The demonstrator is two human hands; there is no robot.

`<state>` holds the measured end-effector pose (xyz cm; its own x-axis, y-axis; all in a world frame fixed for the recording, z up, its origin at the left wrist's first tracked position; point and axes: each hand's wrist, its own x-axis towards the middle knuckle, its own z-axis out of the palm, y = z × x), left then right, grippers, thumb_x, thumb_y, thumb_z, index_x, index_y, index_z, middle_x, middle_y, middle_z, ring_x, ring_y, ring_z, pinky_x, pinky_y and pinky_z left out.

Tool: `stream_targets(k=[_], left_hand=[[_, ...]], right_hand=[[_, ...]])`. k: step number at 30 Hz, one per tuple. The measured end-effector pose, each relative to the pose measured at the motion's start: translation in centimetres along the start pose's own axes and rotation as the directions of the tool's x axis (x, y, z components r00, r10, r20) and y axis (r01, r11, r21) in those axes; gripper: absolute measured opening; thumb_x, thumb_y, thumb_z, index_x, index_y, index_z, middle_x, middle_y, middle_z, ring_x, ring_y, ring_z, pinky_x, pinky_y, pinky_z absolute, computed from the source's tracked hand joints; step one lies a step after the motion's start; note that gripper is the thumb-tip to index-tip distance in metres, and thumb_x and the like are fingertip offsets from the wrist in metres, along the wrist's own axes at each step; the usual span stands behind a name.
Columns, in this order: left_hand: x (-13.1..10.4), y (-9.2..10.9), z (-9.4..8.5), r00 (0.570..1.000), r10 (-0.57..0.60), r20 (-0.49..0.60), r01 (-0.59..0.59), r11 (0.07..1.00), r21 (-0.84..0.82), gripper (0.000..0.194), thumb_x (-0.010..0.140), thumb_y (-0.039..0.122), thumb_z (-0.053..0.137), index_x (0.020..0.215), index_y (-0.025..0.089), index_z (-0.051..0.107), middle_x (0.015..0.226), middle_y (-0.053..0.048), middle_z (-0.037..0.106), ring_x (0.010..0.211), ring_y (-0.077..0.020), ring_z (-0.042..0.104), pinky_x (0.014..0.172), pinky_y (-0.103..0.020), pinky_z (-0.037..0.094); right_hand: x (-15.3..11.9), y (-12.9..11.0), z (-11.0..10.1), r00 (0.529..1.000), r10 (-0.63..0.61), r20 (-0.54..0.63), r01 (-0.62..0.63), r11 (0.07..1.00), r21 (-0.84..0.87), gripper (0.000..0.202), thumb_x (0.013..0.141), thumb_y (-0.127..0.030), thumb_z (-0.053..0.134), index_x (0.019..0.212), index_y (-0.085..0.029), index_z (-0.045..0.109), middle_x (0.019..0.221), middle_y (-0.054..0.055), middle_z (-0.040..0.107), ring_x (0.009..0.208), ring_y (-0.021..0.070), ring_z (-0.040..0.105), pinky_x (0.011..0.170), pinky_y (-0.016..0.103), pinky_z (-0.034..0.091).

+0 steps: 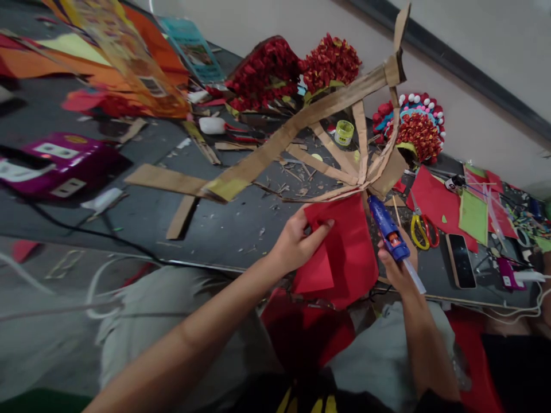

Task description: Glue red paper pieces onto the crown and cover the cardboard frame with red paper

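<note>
My left hand (297, 238) pinches a folded sheet of red paper (344, 252) at its upper left corner, over the near edge of the dark table (206, 221). My right hand (398, 267) grips a blue glue gun (387, 229), its nozzle pointing up at the paper's top right edge, where the paper meets a frame of brown cardboard strips (327, 115). The frame fans out across the table and rises toward the wall.
Red paper flower balls (267, 71) and a decorated round piece (419, 129) stand at the back. Scissors (419, 226), a phone (460, 261), red and green paper sheets (473, 215), a small yellow jar (344, 132), a purple box (55, 163) and cardboard scraps lie around.
</note>
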<state>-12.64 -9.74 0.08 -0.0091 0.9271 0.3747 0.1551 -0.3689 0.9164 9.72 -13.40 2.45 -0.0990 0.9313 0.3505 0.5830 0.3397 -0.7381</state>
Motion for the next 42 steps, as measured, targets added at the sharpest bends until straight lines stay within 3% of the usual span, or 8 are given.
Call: stream_targets(k=[12, 20, 22, 26, 30, 35, 39, 42], left_hand=[[0.1, 0.2, -0.3, 0.998, 0.063, 0.005, -0.064, 0.995, 0.07, 0.012, 0.081, 0.027, 0.055, 0.079, 0.017, 0.061, 0.079, -0.004, 0.063, 0.071, -0.0146, 0.059, 0.07, -0.026, 0.051], [0.1, 0.1, -0.5, 1.0, -0.01, -0.022, 0.012, 0.994, 0.111, 0.019, 0.08, 0.033, 0.055, 0.082, 0.016, 0.062, 0.077, -0.004, 0.065, 0.07, -0.0175, 0.06, 0.066, -0.028, 0.051], [0.1, 0.1, -0.5, 0.999, -0.026, -0.03, 0.029, 0.994, 0.106, 0.02, 0.081, 0.034, 0.055, 0.084, 0.016, 0.063, 0.078, -0.004, 0.066, 0.072, -0.0183, 0.061, 0.067, -0.029, 0.051], [0.1, 0.0, -0.6, 0.999, -0.015, -0.035, 0.018, 0.995, 0.098, 0.023, 0.083, 0.035, 0.054, 0.092, 0.016, 0.064, 0.086, -0.005, 0.068, 0.078, -0.0196, 0.064, 0.073, -0.031, 0.053], [0.1, 0.0, -0.6, 0.999, -0.024, -0.043, 0.029, 0.992, 0.123, 0.026, 0.083, 0.037, 0.054, 0.097, 0.017, 0.064, 0.092, -0.006, 0.069, 0.085, -0.0208, 0.065, 0.079, -0.032, 0.053], [0.1, 0.0, -0.6, 0.998, -0.027, -0.055, 0.033, 0.994, 0.1, 0.026, 0.083, 0.037, 0.054, 0.097, 0.016, 0.064, 0.091, -0.006, 0.069, 0.084, -0.0212, 0.065, 0.078, -0.033, 0.054], [0.2, -0.1, -0.6, 0.997, -0.029, -0.077, 0.037, 0.995, 0.097, 0.021, 0.081, 0.034, 0.056, 0.092, 0.017, 0.063, 0.09, -0.006, 0.07, 0.085, -0.0215, 0.065, 0.08, -0.034, 0.053], [0.2, -0.1, -0.6, 0.995, -0.041, -0.089, 0.051, 0.993, 0.104, 0.019, 0.08, 0.034, 0.056, 0.089, 0.018, 0.062, 0.087, -0.004, 0.069, 0.082, -0.0208, 0.064, 0.077, -0.033, 0.053]], right_hand=[[-0.2, 1.0, 0.1, 0.999, 0.037, 0.028, -0.036, 0.999, -0.005, 0.043, 0.084, -0.06, 0.049, 0.09, -0.02, 0.061, 0.084, 0.007, 0.064, 0.077, 0.02, 0.062, 0.074, 0.034, 0.054], [-0.2, 0.8, -0.2, 0.998, 0.058, 0.035, -0.056, 0.997, -0.051, 0.043, 0.082, -0.063, 0.05, 0.08, -0.021, 0.062, 0.076, 0.005, 0.062, 0.07, 0.0187, 0.061, 0.066, 0.031, 0.052], [-0.1, 0.8, -0.3, 0.995, 0.064, 0.072, -0.06, 0.997, -0.048, 0.041, 0.082, -0.062, 0.052, 0.079, -0.022, 0.062, 0.075, 0.004, 0.063, 0.07, 0.0184, 0.061, 0.067, 0.031, 0.052], [-0.1, 0.7, -0.5, 0.997, 0.073, -0.007, -0.074, 0.996, -0.056, 0.036, 0.082, -0.057, 0.054, 0.078, -0.022, 0.061, 0.075, 0.003, 0.062, 0.071, 0.0182, 0.062, 0.068, 0.031, 0.052], [-0.1, 0.3, -0.7, 0.991, 0.11, 0.079, -0.106, 0.993, -0.055, 0.034, 0.082, -0.055, 0.055, 0.079, -0.022, 0.061, 0.075, 0.002, 0.063, 0.068, 0.017, 0.06, 0.067, 0.029, 0.051], [0.2, 0.1, -0.9, 0.99, 0.144, 0.006, -0.143, 0.983, -0.113, 0.035, 0.081, -0.056, 0.054, 0.075, -0.022, 0.059, 0.072, 0.003, 0.06, 0.068, 0.0177, 0.059, 0.066, 0.029, 0.05], [-0.3, 0.7, -0.7, 0.987, 0.123, 0.107, -0.123, 0.992, -0.001, 0.028, 0.083, -0.048, 0.055, 0.087, -0.021, 0.062, 0.084, 0.004, 0.065, 0.075, 0.0178, 0.063, 0.072, 0.03, 0.052], [-0.6, 1.5, -0.6, 0.994, 0.099, 0.037, -0.101, 0.994, 0.038, 0.029, 0.085, -0.047, 0.054, 0.093, -0.021, 0.062, 0.093, 0.007, 0.066, 0.086, 0.019, 0.064, 0.08, 0.033, 0.052]])
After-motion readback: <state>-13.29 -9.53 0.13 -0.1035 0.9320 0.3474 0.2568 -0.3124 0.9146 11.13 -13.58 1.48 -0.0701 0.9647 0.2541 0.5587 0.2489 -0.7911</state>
